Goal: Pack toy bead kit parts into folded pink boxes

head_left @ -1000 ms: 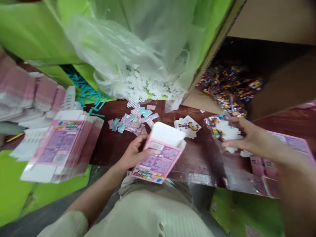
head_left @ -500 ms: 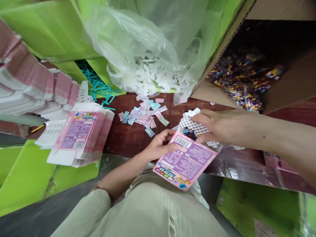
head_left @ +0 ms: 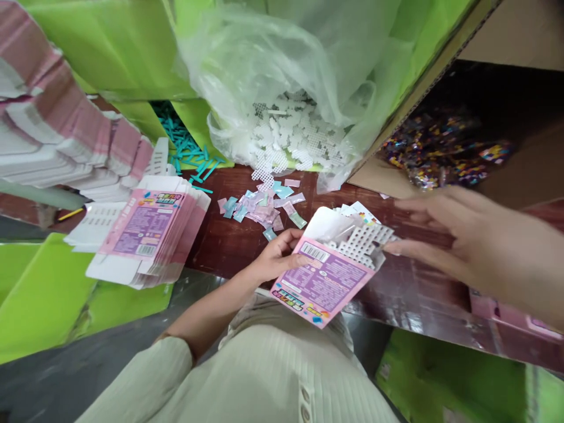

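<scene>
My left hand (head_left: 284, 255) grips a pink and purple box (head_left: 324, 279) by its left side, thumb on the printed face. The box is tilted, its top open. A white perforated grid piece (head_left: 363, 244) sticks out of the opening beside a clear plastic bag. My right hand (head_left: 462, 241), blurred by motion, is just right of the box, fingers apart and holding nothing. White sheets with coloured print (head_left: 359, 211) lie behind the box. Small pink and blue sachets (head_left: 262, 208) are heaped on the dark red table (head_left: 211, 235).
Flat pink boxes (head_left: 154, 229) are stacked at the left, with more behind. Teal sticks (head_left: 189, 141) spill from a green box. A clear bag holds white grid pieces (head_left: 295, 135). The carton at the right holds bags of colourful pieces (head_left: 445, 147).
My right hand has let go of the white grid piece and moved right, away from the box. The grid piece now sits in the box opening. The view has shifted slightly.
</scene>
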Action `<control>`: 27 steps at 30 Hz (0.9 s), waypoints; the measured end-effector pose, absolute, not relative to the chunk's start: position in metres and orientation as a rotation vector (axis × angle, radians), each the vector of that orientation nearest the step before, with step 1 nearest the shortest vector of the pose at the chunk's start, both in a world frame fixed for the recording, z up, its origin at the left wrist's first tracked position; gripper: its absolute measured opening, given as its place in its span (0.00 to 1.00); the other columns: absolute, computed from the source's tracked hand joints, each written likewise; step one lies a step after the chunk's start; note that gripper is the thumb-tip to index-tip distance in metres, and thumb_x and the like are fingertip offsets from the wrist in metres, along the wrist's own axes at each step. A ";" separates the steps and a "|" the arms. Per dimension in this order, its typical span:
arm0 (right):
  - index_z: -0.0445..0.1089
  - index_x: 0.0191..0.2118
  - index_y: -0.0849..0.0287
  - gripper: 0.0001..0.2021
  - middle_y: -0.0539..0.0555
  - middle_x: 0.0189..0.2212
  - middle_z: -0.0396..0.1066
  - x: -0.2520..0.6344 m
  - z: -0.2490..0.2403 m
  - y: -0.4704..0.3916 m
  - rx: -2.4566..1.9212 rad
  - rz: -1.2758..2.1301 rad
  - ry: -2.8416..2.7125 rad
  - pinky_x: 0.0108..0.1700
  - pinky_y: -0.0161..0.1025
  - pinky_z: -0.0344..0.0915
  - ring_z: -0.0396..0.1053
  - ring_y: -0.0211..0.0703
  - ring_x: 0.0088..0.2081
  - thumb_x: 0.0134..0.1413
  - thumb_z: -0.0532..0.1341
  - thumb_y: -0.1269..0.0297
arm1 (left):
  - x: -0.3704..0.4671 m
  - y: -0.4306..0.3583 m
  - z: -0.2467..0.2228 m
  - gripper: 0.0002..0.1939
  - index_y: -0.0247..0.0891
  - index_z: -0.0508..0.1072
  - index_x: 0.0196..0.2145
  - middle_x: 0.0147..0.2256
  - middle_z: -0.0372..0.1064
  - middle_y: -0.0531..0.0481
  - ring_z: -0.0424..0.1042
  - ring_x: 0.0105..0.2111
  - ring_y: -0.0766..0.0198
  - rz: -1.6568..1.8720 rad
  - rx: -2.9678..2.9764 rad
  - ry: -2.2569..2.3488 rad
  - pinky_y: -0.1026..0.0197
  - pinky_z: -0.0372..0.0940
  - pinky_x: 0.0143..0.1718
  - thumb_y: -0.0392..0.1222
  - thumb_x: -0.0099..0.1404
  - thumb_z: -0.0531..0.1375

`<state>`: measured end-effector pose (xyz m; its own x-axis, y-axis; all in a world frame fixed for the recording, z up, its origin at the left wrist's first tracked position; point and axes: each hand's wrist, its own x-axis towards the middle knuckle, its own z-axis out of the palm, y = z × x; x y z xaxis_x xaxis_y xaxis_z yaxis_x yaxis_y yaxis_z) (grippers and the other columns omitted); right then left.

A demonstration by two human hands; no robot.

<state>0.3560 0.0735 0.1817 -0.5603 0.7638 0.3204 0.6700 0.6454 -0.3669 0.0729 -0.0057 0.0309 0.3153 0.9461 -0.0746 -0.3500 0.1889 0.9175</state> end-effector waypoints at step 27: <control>0.81 0.42 0.41 0.22 0.40 0.75 0.58 0.326 0.087 0.014 -1.158 -0.297 -2.249 0.78 0.71 0.28 0.43 0.64 0.79 0.53 0.69 0.31 | 0.087 -0.013 0.022 0.29 0.51 0.80 0.51 0.43 0.84 0.52 0.82 0.43 0.45 1.121 1.210 1.420 0.54 0.79 0.40 0.54 0.51 0.77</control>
<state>0.3264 0.0145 0.0866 -0.4504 0.6687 0.5916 0.7994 0.5971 -0.0663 0.0869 -0.0133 0.0223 -0.0840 0.9927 -0.0871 0.1459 0.0988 0.9844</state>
